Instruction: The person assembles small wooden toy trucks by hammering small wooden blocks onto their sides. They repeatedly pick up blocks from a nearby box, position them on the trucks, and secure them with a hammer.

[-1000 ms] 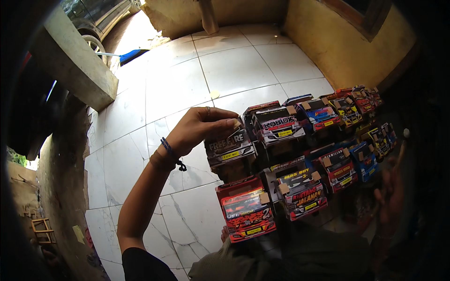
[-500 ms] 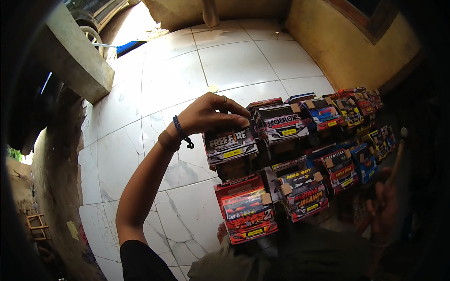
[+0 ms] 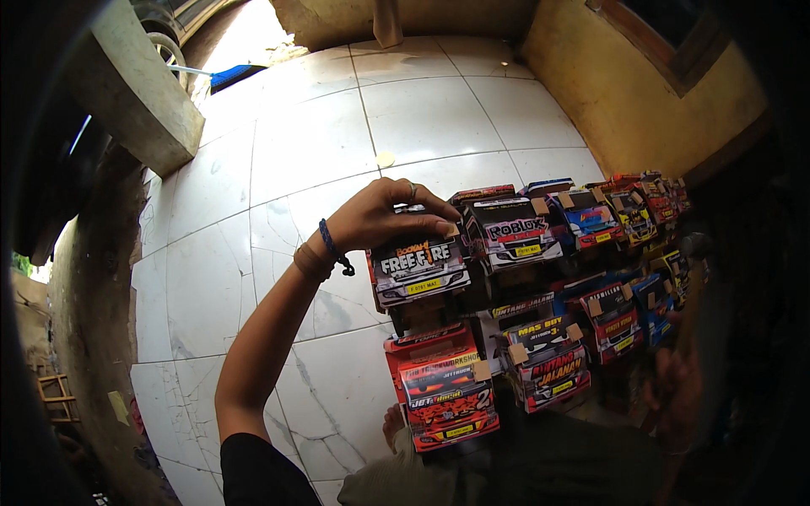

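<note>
My left hand (image 3: 375,221), with a dark cord bracelet on the wrist, reaches in from the lower left. Its fingers are closed over the roof of a black and white toy truck (image 3: 419,271) at the left end of the upper row. Beside it stands a white and purple toy truck (image 3: 515,232). Below is a red toy truck (image 3: 443,396). A dim, blurred shape in the shadow at the right (image 3: 675,392) looks like my right hand; its fingers cannot be made out.
Several more colourful toy trucks (image 3: 616,316) stand in rows running right toward a yellow wall (image 3: 624,101). The floor is cracked white tile (image 3: 287,169). A concrete ledge (image 3: 126,93) and a blue broom head (image 3: 236,76) lie at the far left. A bare foot (image 3: 392,424) shows below.
My left hand has stayed on the black and white truck, shifting slightly to the right; the truck's front now faces up more plainly. The other trucks have not moved.
</note>
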The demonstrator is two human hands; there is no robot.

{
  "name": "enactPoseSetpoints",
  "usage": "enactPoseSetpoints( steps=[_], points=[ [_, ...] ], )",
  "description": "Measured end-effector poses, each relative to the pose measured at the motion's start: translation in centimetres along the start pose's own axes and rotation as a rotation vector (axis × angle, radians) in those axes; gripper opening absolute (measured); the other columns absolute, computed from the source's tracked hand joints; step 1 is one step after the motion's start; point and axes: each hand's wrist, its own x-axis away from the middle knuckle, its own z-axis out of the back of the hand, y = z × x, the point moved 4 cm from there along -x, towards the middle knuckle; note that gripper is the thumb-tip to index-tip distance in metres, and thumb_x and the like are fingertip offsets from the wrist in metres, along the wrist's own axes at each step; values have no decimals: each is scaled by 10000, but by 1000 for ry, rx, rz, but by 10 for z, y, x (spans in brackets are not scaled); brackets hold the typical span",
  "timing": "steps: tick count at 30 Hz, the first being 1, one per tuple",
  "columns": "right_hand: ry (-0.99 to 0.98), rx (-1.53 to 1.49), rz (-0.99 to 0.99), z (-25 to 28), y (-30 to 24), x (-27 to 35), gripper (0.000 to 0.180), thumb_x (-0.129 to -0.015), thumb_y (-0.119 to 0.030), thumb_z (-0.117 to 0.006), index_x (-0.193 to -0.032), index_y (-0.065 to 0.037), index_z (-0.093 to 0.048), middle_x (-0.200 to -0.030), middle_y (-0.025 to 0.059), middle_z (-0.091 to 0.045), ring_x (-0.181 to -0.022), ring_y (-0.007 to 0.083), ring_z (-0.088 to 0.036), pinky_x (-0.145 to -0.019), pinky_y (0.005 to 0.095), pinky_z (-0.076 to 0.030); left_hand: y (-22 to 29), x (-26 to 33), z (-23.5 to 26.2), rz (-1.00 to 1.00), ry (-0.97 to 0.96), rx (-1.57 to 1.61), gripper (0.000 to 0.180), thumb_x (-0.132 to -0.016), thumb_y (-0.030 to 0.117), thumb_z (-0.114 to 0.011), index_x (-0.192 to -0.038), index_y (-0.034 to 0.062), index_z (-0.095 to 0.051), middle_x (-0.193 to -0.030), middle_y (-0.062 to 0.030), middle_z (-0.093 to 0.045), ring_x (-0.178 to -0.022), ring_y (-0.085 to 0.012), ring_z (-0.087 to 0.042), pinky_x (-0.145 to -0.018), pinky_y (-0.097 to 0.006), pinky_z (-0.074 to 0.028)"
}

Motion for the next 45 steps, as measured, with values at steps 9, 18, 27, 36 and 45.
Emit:
enactPoseSetpoints(
  steps=[9,18,27,36,45],
  points=[
    [-92,205,-135,-36,-20,-7,637,-979,-157,-601,-1560,-47,-362,-677,-48,-481,-471,23,-400,-385,204,-363,-8,1,-1,-6,2,47,353,-881,341,-816,-1137,99,-792,-1027,-87,-785,-929,-171,-735,-818,-300,-589],
    [-270,390,-121,-93,-38,-28,533,-1004,-109,-539,-1513,-64,-387,-871,-10,-572,-602,16,-471,-519,189,-375,-10,0,0,-24,9,20,351,-883,339,-816,-1140,101,-792,-1012,-84,-785,-921,-166,-733,-822,-302,-589],
    [-507,376,-89,-133,-40,-47,573,-1094,-146,-450,-1628,-93,-249,-871,1,-549,-687,26,-479,-601,201,-424,-11,0,-1,-68,-35,66,291,-918,215,-774,-1166,62,-771,-1038,-98,-770,-940,-178,-730,-847,-318,-592],
    [-525,659,314,-150,-32,-66,549,-1069,-113,-469,-1594,-67,-316,-872,27,-599,-642,54,-509,-596,240,-450,-11,-2,-1,-89,-53,96,273,-920,147,-766,-1171,40,-762,-1044,-103,-759,-960,-184,-721,-879,-323,-587],
    [-611,978,615,-163,-16,-70,634,-992,-3,-559,-1589,-107,-372,-911,149,-640,-715,230,-626,-673,380,-517,-21,-2,2,-106,-71,115,285,-935,163,-745,-1190,37,-748,-1124,-125,-752,-1047,-208,-717,-956,-362,-582]
  ],
)
